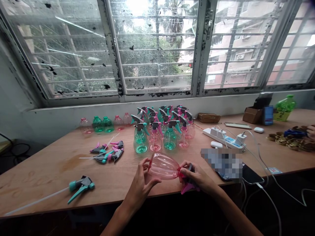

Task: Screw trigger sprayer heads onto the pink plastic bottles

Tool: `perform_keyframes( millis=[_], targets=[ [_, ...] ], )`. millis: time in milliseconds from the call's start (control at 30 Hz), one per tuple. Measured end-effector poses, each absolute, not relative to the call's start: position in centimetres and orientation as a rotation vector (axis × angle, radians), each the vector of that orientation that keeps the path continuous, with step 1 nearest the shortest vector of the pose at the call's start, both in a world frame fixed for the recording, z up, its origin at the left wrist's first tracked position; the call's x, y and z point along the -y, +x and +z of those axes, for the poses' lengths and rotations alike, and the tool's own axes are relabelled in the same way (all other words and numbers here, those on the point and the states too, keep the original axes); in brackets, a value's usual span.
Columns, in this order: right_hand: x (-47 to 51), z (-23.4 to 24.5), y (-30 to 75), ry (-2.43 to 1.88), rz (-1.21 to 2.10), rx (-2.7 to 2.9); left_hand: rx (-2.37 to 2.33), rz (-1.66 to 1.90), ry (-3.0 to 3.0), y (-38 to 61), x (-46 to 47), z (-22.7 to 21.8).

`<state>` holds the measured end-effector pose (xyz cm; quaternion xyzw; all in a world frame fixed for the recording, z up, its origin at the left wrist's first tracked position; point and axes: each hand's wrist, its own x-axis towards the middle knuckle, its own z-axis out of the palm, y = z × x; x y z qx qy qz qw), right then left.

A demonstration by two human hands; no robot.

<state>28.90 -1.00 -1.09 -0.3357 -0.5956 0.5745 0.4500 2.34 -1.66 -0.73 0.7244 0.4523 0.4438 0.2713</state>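
A clear pink spray bottle (163, 166) lies sideways in the air near the table's front edge, its base to the left and its neck to the right. My left hand (142, 178) grips it round the base. At the neck, my right hand (193, 175) is closed on a black-and-pink trigger spray head (188, 186); the joint is partly hidden by the fingers. Just beyond stand several pink and green bottles with spray heads fitted, such as a green spray bottle (169, 139). A loose teal-and-grey spray head (82, 186) with a long tube lies at the front left.
More loose spray heads (108, 152) lie in a pile left of centre. Several bottles without heads, including a pink bottle (86, 126), stand along the wall. To the right are a power strip (222, 138), cables, a phone (252, 173) and another person's hand (311, 131).
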Motion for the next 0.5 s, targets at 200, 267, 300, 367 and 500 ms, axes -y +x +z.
perform_keyframes(
  millis=[200,267,300,367,500],
  targets=[
    [1.1,-1.0,28.9,-0.838,1.414,1.455,-1.086,1.105,2.218,2.0,1.4,-0.7],
    [0.9,-1.2,28.9,-0.813,1.416,1.384,-1.108,1.101,2.29,2.0,1.3,-1.0],
    [0.8,-1.3,28.9,-0.801,1.423,1.343,-1.12,1.099,2.326,2.0,1.3,-1.3],
    [0.7,-1.4,28.9,-0.787,1.442,1.28,-1.128,1.103,2.374,2.0,1.1,-1.7],
    [0.5,-1.6,28.9,-0.782,1.452,1.266,-1.108,1.126,2.337,1.9,1.1,-1.6]
  ],
)
